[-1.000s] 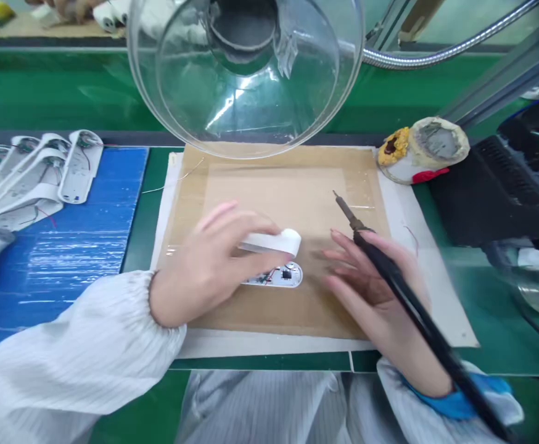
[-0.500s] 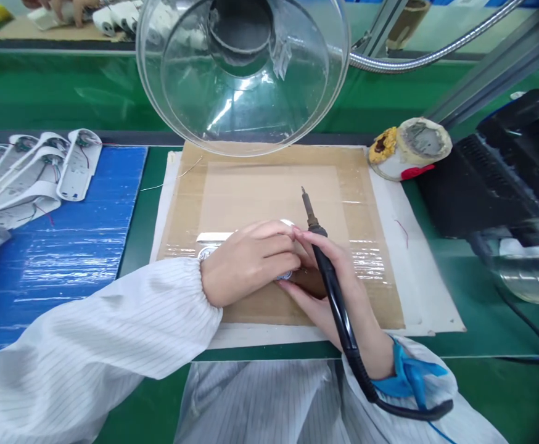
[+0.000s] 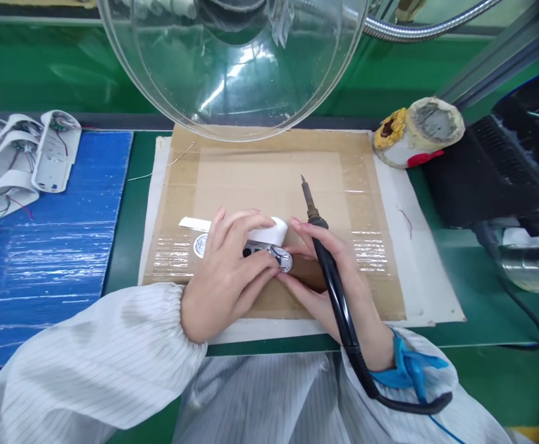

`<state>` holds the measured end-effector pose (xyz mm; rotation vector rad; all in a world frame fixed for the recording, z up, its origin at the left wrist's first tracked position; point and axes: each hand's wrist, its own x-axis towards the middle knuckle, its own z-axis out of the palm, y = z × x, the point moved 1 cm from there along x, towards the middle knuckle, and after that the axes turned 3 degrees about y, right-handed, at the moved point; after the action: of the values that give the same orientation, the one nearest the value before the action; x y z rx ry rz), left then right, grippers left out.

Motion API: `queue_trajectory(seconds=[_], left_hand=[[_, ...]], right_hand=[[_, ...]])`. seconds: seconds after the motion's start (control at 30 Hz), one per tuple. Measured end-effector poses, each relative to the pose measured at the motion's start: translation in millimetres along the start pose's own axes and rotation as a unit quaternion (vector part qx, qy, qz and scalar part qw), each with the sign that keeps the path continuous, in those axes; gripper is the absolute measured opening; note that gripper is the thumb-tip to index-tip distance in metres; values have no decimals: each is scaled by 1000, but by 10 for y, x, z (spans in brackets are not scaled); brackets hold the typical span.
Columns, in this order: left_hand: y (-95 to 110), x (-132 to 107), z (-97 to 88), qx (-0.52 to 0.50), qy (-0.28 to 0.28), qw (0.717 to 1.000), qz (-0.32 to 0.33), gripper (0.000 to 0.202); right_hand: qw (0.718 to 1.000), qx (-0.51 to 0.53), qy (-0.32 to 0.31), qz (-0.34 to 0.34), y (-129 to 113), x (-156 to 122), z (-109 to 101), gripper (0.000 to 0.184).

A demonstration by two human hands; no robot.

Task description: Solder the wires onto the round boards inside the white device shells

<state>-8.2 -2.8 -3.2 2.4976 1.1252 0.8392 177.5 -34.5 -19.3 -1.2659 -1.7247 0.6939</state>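
Observation:
My left hand (image 3: 226, 271) lies over a white plastic device shell (image 3: 269, 233) on the brown cardboard mat (image 3: 269, 179), fingers curled on it and on the small circuit board (image 3: 274, 254) beside it. My right hand (image 3: 325, 271) holds a black soldering iron (image 3: 325, 259) resting across it, tip pointing away, while its fingertips touch the board's round end. A round white part (image 3: 200, 245) sits just left of my left fingers.
A clear dome-shaped hood (image 3: 232, 55) hangs over the mat's far edge. Several white shells (image 3: 20, 154) with wires lie on a blue sheet (image 3: 42, 246) at left. A solder-cleaning stand (image 3: 417, 135) and black equipment (image 3: 496, 166) stand at right.
My left hand has opened slightly, uncovering the white shell and circuit board. The view has shifted a little; the soldering iron stays in my right hand.

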Motion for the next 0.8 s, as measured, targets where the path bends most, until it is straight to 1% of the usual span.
queue_trajectory(seconds=[0.1, 0.17, 0.2, 0.27, 0.37, 0.4, 0.43, 0.47, 0.5, 0.57, 0.63, 0.7, 0.8], left_hand=[[6, 26, -15, -20, -17, 999, -19, 9], [6, 46, -26, -30, -23, 999, -33, 10], [6, 52, -30, -33, -24, 998, -39, 11], [10, 56, -34, -34, -22, 998, -46, 12], [15, 51, -30, -38, -27, 998, -50, 12], [15, 51, -28, -39, -27, 998, -52, 12], [14, 52, -26, -39, -27, 997, -54, 11], [12, 54, -24, -39, -26, 997, -56, 11], [8, 58, -22, -38, -23, 997, -58, 10], [0, 68, -16, -34, -18, 997, -63, 10], [-8, 76, -8, -32, -15, 997, -64, 10], [-14, 82, 0, -30, -12, 998, -62, 10], [-14, 85, 7, -27, -10, 998, -58, 10]], right_hand=[[1000, 25, 15, 10, -19, -23, -45, 71], [998, 19, 50, 28, -26, -50, -140, 60], [996, 6, 84, 29, -22, -62, -203, 51], [981, -38, 191, 11, 9, -70, -338, 36], [929, -73, 363, -26, 111, -34, -484, 26], [914, -66, 399, -33, 150, -12, -507, 22], [908, -47, 414, -40, 184, 10, -517, 18], [907, -20, 417, -53, 209, 30, -517, 19], [912, 7, 406, -63, 225, 43, -510, 23], [936, 58, 341, -64, 230, 50, -481, 23], [955, 93, 275, -63, 207, 29, -453, 15], [966, 107, 230, -55, 180, -3, -438, 11], [975, 91, 198, -38, 158, -31, -441, 10]])
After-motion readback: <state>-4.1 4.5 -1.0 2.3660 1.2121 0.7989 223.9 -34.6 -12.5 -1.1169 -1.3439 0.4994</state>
